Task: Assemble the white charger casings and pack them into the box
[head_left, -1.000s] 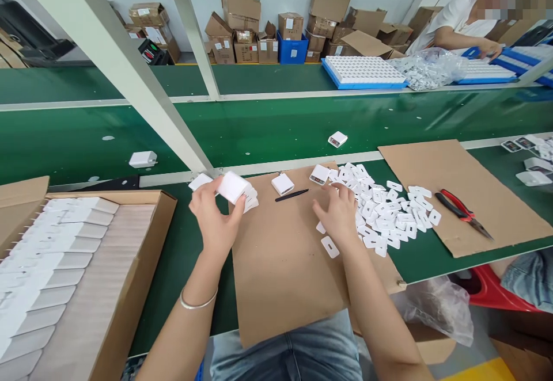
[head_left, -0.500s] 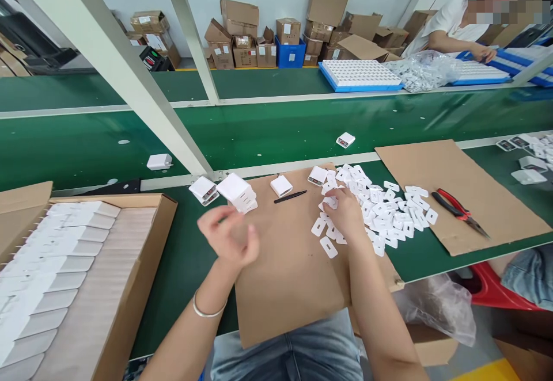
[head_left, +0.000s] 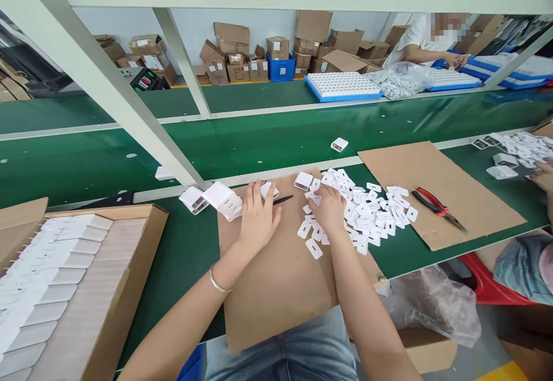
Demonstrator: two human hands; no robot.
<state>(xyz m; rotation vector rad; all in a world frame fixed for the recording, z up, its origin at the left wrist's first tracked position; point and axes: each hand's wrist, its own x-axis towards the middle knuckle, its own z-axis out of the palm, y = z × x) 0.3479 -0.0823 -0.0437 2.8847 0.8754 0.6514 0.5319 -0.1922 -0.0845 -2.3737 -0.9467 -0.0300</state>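
My left hand (head_left: 258,218), fingers spread, reaches over 1 white housing (head_left: 275,191) on cardboard (head_left: 280,289); my right hand (head_left: 328,211) touches white plates (head_left: 382,216), probably piled close for quick picking; its grip I cannot tell.

We are holding both bare arms (head_left: 184,316) out in front, with our left hand (head_left: 256,218) palm down, its thumb (head_left: 276,218) sticking out, and our right hand (head_left: 328,209) bending its fingers.

Smooth plastic plates (head_left: 375,218), matt cardboard sheets (head_left: 280,289), glossy belt (head_left: 268,139), crinkled plastic bag (head_left: 432,306)
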